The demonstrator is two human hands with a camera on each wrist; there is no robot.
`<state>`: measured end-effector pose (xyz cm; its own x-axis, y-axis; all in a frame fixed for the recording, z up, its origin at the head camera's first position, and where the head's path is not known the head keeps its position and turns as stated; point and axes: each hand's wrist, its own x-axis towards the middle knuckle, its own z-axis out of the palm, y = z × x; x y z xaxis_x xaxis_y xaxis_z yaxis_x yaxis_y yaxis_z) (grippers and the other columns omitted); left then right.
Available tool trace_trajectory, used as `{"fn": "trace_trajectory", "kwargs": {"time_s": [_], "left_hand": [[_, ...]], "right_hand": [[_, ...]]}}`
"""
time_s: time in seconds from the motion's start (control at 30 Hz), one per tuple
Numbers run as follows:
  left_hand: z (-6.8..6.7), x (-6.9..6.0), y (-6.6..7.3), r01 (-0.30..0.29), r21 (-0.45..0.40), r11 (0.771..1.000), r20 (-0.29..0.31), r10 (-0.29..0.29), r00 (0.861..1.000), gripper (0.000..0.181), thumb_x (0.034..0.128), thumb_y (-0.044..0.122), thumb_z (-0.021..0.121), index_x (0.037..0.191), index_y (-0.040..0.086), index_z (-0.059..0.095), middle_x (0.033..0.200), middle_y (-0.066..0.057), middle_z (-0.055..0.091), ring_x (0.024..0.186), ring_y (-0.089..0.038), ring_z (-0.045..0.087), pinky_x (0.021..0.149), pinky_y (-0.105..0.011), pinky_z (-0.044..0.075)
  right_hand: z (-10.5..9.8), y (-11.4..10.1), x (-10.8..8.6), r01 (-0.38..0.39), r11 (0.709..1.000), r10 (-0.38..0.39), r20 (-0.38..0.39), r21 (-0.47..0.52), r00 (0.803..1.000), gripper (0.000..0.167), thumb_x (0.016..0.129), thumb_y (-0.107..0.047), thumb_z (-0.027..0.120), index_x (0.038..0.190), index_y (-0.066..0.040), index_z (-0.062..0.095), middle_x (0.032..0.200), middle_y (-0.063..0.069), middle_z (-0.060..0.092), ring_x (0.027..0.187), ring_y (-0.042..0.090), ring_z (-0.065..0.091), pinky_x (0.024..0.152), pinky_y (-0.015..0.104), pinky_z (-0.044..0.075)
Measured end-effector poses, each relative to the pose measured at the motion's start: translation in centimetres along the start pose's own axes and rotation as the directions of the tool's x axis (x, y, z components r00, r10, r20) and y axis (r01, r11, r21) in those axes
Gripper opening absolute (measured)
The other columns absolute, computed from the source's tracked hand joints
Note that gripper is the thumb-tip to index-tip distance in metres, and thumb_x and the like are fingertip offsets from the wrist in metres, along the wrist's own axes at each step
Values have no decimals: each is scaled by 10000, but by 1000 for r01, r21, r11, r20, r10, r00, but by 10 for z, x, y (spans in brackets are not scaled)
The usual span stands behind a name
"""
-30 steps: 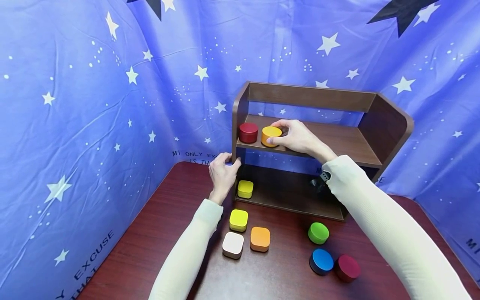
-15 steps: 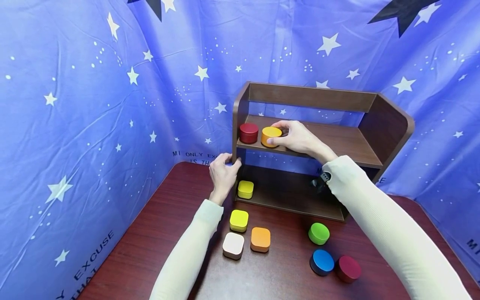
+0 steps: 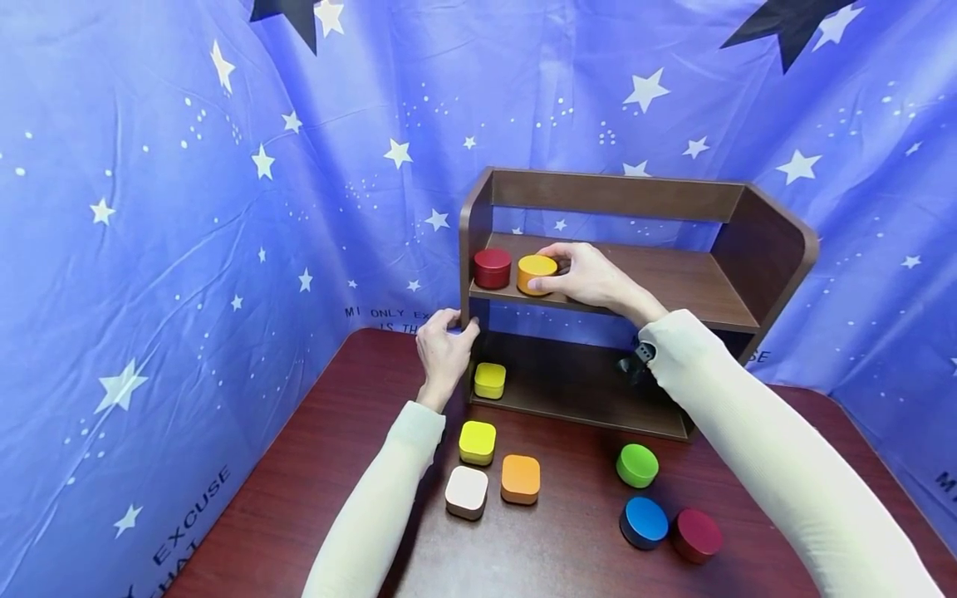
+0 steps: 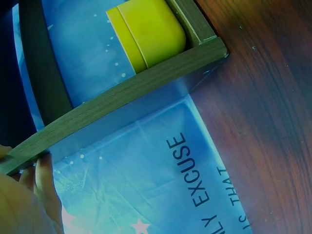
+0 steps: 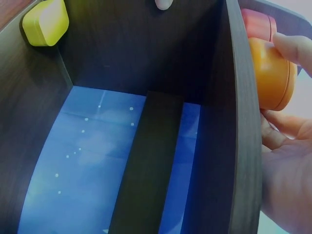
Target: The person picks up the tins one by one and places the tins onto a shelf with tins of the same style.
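Observation:
On the upper board of a dark brown two-tier shelf point(image 3: 643, 270), my right hand point(image 3: 594, 276) grips a round orange-yellow tin point(image 3: 536, 275) between thumb and fingers. A round red tin point(image 3: 493, 269) stands just left of it, a small gap apart. In the right wrist view the held tin point(image 5: 272, 73) appears orange, with its base at the board. My left hand point(image 3: 444, 345) holds the front edge of the shelf's left side panel, thumb inside and fingers outside. Below, a square yellow tin point(image 3: 489, 380) sits in the lower tier's left corner.
In front of the shelf on the reddish wooden table point(image 3: 553, 548) lie square tins: yellow point(image 3: 477, 442), white point(image 3: 467, 492) and orange point(image 3: 520, 478). Round tins in green point(image 3: 638, 465), blue point(image 3: 644, 522) and dark red point(image 3: 697, 536) lie at the right. A starry blue curtain point(image 3: 359, 108) hangs behind.
Both hands keep their holds, and the tins stay where they were. The head view has shifted very slightly.

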<state>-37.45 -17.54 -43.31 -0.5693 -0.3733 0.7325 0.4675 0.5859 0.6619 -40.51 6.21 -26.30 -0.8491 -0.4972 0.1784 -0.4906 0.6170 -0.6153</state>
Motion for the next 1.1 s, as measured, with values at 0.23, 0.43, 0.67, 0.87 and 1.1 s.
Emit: {"fn": "trace_trajectory", "kwargs": {"time_s": [0.23,0.43,0.67,0.87,1.1], "left_hand": [[1,-1,0,2,-8,1000,-4,-2,1000,156,841,184,834,863,33,803,837,-157,784,795,-388,753,758,-518,564],[2,1,1,14,-7,1000,14,-14,1000,163,852,195,833,864,35,805,839,-160,786,803,-389,755,765,-514,564],[0,1,-1,21,-3,1000,5,-21,1000,158,832,187,841,856,35,805,836,-156,788,791,-354,756,754,-509,573],[0,2,-2,17,6,1000,15,-17,1000,164,832,186,839,849,29,794,831,-166,780,791,-385,757,751,-513,569],[1,1,-2,31,-13,999,19,-31,999,180,835,188,842,838,19,780,826,-186,767,804,-449,753,758,-537,555]], "right_hand": [[-3,6,-8,-7,1000,8,-7,31,1000,661,968,-302,814,1519,-25,577,1413,223,693,1272,378,681,1172,551,509],[-11,10,-23,-3,998,5,-25,58,1000,700,972,-275,815,1552,5,539,1430,252,682,1320,400,665,1194,556,494],[-18,17,-44,-1,997,4,-36,79,999,715,974,-287,822,1558,7,534,1439,224,693,1315,367,676,1124,484,534],[-24,24,-62,10,997,-7,-41,78,999,706,981,-278,819,1564,-2,531,1434,213,700,1296,346,692,952,165,511],[-30,26,-83,35,997,-32,-56,61,998,687,980,-240,819,1557,6,539,1435,224,704,1271,349,703,968,130,498]]}}
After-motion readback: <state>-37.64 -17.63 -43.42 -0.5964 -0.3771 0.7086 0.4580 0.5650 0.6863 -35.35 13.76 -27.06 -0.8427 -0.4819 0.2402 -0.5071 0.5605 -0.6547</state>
